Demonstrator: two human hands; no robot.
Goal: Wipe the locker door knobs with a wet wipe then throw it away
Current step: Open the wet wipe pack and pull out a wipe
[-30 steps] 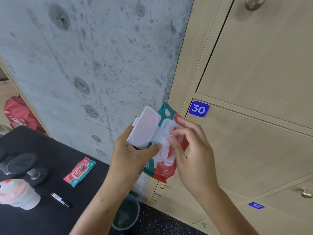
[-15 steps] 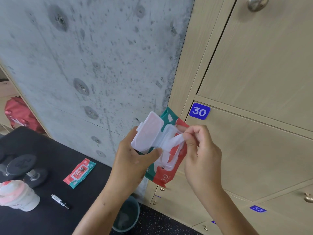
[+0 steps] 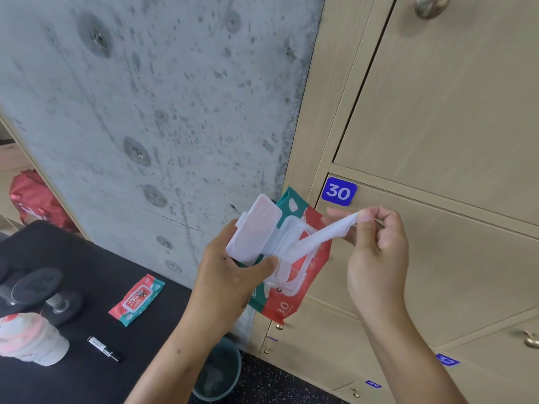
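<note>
My left hand (image 3: pixel 230 275) grips a red and green wet wipe pack (image 3: pixel 287 304) with its clear plastic lid (image 3: pixel 252 228) flipped open. My right hand (image 3: pixel 376 252) pinches a white wet wipe (image 3: pixel 318 240) that stretches from the pack's opening up to my fingers. A silver door knob (image 3: pixel 430 4) shows at the top on the upper locker door. A brass knob (image 3: pixel 530 341) sits at the lower right, and small brass knobs (image 3: pixel 279 326) sit on lower doors below the pack.
Beige lockers (image 3: pixel 437 126) fill the right, one labelled 30 (image 3: pixel 339 191). A grey bin (image 3: pixel 217 371) stands on the floor below my left arm. On the black bench (image 3: pixel 87 258) lie a second wipe pack (image 3: pixel 137 298), a marker (image 3: pixel 103 348), a dumbbell (image 3: pixel 38 290) and a white bottle (image 3: pixel 29 339).
My right hand has pulled the wipe out of the pack, moving up and to the right. The left hand holds the pack in about the same place.
</note>
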